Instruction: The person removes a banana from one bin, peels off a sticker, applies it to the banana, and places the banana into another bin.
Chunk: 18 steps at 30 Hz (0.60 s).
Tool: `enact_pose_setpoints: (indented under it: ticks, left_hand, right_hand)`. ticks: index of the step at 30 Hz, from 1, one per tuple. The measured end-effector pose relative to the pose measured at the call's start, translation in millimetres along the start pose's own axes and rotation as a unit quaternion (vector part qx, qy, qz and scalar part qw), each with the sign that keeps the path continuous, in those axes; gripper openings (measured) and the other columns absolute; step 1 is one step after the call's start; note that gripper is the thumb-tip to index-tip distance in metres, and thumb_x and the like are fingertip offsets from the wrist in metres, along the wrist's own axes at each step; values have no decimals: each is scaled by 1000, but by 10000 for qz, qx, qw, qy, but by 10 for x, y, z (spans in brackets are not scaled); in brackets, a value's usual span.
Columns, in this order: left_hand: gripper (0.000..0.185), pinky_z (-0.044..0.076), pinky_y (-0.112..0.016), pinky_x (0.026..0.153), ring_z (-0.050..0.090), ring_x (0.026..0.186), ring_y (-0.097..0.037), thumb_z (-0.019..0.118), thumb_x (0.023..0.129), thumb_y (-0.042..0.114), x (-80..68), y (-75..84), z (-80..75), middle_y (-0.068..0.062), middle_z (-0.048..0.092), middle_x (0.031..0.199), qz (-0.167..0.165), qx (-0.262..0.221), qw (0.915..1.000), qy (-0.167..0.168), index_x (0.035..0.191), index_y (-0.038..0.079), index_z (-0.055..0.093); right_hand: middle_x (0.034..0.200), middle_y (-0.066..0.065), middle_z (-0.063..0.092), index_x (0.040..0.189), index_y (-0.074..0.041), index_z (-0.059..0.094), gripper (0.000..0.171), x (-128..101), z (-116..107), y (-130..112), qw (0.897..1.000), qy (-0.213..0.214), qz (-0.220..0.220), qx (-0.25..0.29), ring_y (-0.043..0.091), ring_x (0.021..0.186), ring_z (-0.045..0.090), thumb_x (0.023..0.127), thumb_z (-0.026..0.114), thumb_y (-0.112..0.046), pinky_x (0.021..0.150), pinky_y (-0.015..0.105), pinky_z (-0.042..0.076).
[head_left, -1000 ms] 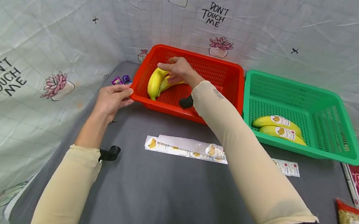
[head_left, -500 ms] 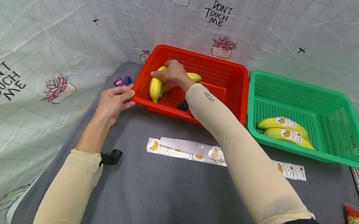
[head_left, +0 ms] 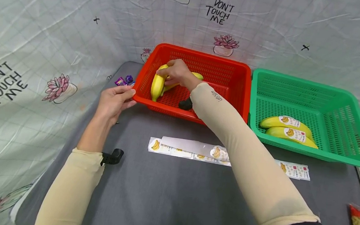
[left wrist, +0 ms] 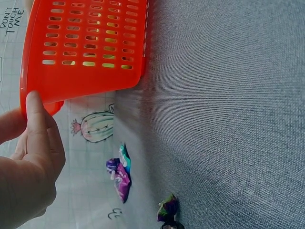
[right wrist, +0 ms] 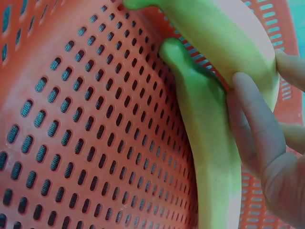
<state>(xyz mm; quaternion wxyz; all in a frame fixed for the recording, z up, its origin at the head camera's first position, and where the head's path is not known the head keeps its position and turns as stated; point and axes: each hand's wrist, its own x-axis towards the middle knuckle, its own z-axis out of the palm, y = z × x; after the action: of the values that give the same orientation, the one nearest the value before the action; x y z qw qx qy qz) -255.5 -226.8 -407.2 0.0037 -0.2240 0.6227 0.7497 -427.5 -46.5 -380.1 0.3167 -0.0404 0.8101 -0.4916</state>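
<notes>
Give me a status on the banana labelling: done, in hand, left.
Done: two labelled bananas lie in the green basket. In hand: the right hand grips the unlabelled bananas in the red basket, whose corner the left hand holds. Left: stickers remain on the sticker strip, so those bananas probably need labels.

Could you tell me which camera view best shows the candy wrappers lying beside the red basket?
The left wrist view: the candy wrappers fill it close up, purple and teal on the cloth. The head view shows them small and far off. The right wrist view misses them.
</notes>
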Motion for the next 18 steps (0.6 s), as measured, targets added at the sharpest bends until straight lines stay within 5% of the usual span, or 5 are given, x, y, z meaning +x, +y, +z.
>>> enact_pose_setpoints:
  ticks: [8, 18]
  left_hand:
    - [24, 59, -18, 70, 68, 72, -7, 71, 95, 11, -1, -2, 16, -3, 62, 105, 44, -133, 9999, -63, 118, 4, 67]
    - [38, 59, -18, 71, 67, 75, -7, 70, 96, 12, -10, 8, 2, -3, 60, 109, -5, -66, 9999, -76, 131, -1, 61]
  right_hand:
    - [157, 9, 45, 161, -11, 30, 81, 14, -57, 37, 9987, -110, 118, 490, 27, 126, 64, 94, 74, -20, 100, 37, 56]
    - [154, 8, 48, 160, -15, 33, 78, -29, -148, 25, 9963, -110, 108, 844, 28, 123, 66, 94, 74, -19, 100, 38, 56]
